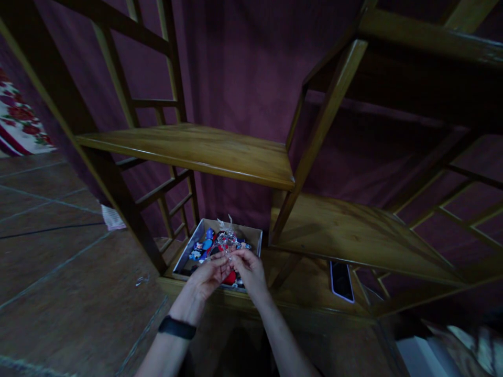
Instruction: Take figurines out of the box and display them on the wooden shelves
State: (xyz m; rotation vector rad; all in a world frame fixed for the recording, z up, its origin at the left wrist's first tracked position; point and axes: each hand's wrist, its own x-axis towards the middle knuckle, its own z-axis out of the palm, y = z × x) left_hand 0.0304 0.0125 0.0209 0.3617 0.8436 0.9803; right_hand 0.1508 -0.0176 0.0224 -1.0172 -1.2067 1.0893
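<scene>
A shallow box [258,242] stands on the lowest shelf, full of small trinkets. Blue figures [202,246] lie in its left part, and a red piece [229,278] shows just below my hands. Over the box, my left hand [212,275] and my right hand [248,267] meet, fingers pinched together at a tangled bunch of clear, silvery pieces [227,238]. The bunch looks like key rings or fine chain, too small to make out surely. The fingers hide part of it. A black band [176,328] circles my left wrist.
A wooden shelf board [204,154] juts out above the box, and a slanting post [320,131] rises to its right. A phone [341,281] lies on the lower shelf at right. Small clear scraps [142,281] lie on the tiled floor [78,293]. A purple curtain [247,78] hangs behind.
</scene>
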